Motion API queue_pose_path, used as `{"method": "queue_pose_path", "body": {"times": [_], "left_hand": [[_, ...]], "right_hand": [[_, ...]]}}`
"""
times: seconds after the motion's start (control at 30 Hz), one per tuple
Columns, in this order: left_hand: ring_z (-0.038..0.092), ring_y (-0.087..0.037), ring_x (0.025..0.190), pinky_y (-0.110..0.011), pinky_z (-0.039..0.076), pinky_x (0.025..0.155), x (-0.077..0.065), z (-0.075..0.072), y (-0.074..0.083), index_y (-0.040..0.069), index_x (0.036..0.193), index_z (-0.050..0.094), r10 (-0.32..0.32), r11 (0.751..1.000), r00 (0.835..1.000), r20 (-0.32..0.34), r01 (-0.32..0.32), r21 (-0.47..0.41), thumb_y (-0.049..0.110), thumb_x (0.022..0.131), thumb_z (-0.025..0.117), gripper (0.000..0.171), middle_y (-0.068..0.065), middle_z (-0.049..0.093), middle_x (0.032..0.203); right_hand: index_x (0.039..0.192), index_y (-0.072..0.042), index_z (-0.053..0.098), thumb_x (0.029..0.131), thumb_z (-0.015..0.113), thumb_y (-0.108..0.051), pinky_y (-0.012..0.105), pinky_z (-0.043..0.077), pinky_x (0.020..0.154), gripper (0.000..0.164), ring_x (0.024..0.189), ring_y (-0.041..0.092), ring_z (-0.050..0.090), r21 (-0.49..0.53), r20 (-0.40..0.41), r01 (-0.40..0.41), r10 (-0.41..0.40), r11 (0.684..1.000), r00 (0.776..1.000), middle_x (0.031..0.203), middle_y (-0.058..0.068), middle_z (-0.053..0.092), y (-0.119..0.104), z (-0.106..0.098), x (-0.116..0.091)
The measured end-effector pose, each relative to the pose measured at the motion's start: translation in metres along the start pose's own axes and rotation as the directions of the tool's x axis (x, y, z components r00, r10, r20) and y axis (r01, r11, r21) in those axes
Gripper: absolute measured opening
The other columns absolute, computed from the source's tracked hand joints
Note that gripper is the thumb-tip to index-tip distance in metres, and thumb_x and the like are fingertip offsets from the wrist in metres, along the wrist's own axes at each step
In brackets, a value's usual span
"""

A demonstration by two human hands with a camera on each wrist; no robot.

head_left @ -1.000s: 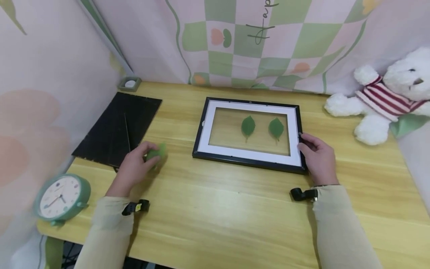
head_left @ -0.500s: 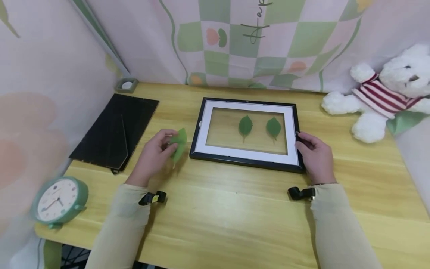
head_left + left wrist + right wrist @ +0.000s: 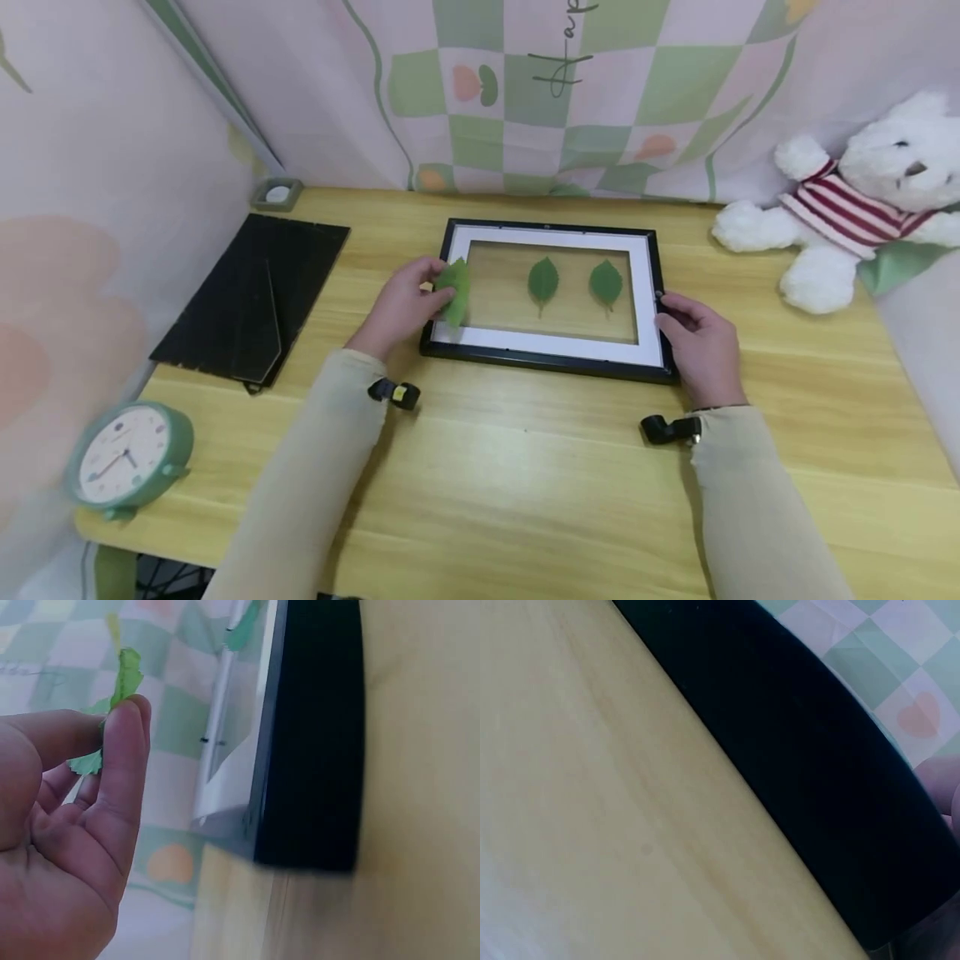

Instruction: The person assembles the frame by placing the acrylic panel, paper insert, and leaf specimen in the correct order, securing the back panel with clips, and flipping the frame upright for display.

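A black picture frame (image 3: 542, 363) with a white mat (image 3: 555, 346) lies flat on the wooden table. Inside the mat's opening are two green leaves (image 3: 543, 282), side by side toward the right. My left hand (image 3: 401, 305) pinches a third green leaf (image 3: 458, 292) between thumb and fingers, over the frame's left side. In the left wrist view this leaf (image 3: 129, 675) sticks up past the fingertips, apart from the frame. With thumb and fingers, my right hand (image 3: 705, 346) holds the frame's right edge; the right wrist view shows mostly the black frame side (image 3: 795, 750).
A black backing board (image 3: 225, 292) with a stand flap lies at the left. In front of it stands a green clock (image 3: 127, 454), and behind it a small square box (image 3: 276, 194). A white teddy bear (image 3: 862, 200) sits back right, near the patterned curtain (image 3: 540, 108).
My left hand has carried the leaf from beside the black board rightward and up the table, to over the frame's left side. The right hand has stayed on the frame's edge.
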State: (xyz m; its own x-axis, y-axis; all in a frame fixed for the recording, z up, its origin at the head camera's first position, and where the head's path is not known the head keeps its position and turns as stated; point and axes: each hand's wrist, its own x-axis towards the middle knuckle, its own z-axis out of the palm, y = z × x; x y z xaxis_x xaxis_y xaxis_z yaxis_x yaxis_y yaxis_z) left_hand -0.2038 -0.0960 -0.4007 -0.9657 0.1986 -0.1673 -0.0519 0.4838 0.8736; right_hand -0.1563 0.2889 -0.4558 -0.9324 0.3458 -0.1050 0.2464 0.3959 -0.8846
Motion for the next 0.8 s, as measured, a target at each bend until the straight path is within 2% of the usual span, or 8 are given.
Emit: {"method": "queue_pose_path", "body": {"times": [0.2,0.4,0.6,0.7,0.8], "left_hand": [[0.065,-0.026,0.095,-0.029,0.059,0.073,0.033,0.011,0.016,0.010,0.124,0.056,-0.056,0.997,0.994,0.091,0.051,0.054,0.011,0.100,0.063,0.026,-0.010,0.058,0.115],[0.066,-0.025,0.092,-0.031,0.059,0.073,0.059,0.021,0.027,0.007,0.122,0.058,-0.083,0.994,0.989,0.122,0.074,0.079,0.011,0.097,0.066,0.027,-0.012,0.063,0.112],[0.065,-0.022,0.091,-0.030,0.057,0.076,0.072,0.031,0.026,0.005,0.119,0.060,-0.097,0.984,0.991,0.088,0.083,0.159,0.015,0.095,0.071,0.028,-0.011,0.063,0.112],[0.061,-0.021,0.097,-0.032,0.054,0.082,0.074,0.036,0.024,0.005,0.116,0.061,-0.074,0.965,0.996,0.045,0.060,0.256,0.016,0.093,0.073,0.028,-0.009,0.063,0.112],[0.058,-0.021,0.100,-0.034,0.050,0.088,0.076,0.040,0.022,0.006,0.114,0.061,-0.044,0.933,0.999,0.006,0.039,0.357,0.017,0.093,0.074,0.028,-0.008,0.063,0.110]], "right_hand": [[0.137,-0.010,0.062,0.099,0.065,-0.025,0.014,0.047,0.082,0.041,0.110,0.010,0.057,-0.005,0.010,0.016,-0.016,1.000,1.000,0.139,0.010,0.059,0.001,-0.001,0.000],[0.134,-0.010,0.064,0.099,0.065,-0.023,0.014,0.047,0.082,0.038,0.109,0.009,0.057,0.004,-0.008,0.034,-0.034,0.999,0.999,0.136,0.006,0.062,0.000,-0.001,-0.001],[0.132,-0.007,0.065,0.098,0.066,-0.019,0.015,0.048,0.084,0.036,0.109,0.009,0.058,0.044,-0.011,0.027,-0.027,0.999,1.000,0.135,0.007,0.062,-0.001,0.001,-0.002],[0.132,-0.007,0.065,0.098,0.066,-0.019,0.014,0.048,0.083,0.036,0.109,0.009,0.059,0.042,-0.009,0.035,-0.035,0.998,0.999,0.134,0.007,0.063,0.000,0.001,-0.002],[0.131,-0.007,0.066,0.098,0.066,-0.020,0.013,0.049,0.083,0.036,0.107,0.008,0.059,0.031,-0.008,0.064,-0.064,0.997,0.998,0.132,0.008,0.064,0.001,-0.001,-0.001]]}}
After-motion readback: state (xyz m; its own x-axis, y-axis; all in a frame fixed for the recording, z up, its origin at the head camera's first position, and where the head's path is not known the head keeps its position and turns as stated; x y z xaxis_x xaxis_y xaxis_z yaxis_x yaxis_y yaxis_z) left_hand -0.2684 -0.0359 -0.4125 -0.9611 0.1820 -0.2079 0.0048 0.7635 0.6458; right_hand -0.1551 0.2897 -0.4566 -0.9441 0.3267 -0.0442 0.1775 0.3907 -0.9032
